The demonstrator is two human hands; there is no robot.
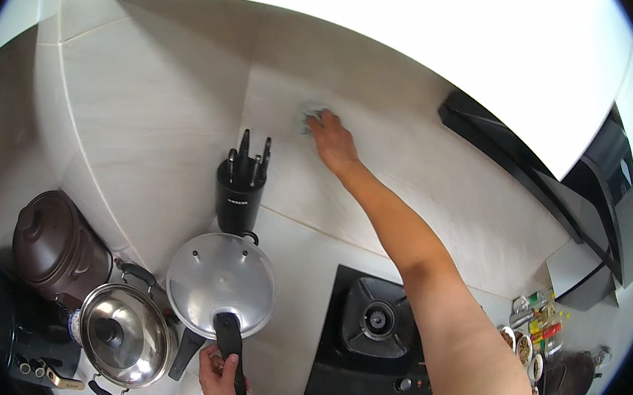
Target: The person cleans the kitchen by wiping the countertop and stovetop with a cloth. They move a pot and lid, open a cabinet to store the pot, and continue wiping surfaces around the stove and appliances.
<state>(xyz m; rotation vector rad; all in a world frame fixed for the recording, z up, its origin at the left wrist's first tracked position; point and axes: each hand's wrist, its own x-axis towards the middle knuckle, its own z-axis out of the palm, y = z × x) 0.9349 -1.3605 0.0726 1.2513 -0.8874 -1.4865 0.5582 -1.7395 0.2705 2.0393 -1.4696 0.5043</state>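
Note:
My right hand [335,140] presses a pale grey-green cloth [313,114] flat against the tiled wall [379,133], with the arm stretched up over the gas stove. Low in the view, my left hand [219,375] grips the black handle of a round metal pressure cooker lid [221,285], its thumb on the handle's side. Behind the lid stands a black knife holder [236,206] with several black-handled tools upright in it. Most of the cloth's lower part is hidden by the fingers of my right hand.
A black gas stove [334,363] sits under my right arm. At left are a lidded steel pot [149,342], a brown lidded pot [77,257] and a black appliance [24,332]. A range hood [523,181] juts out at right, above condiment bowls [523,349] and bottles [544,324].

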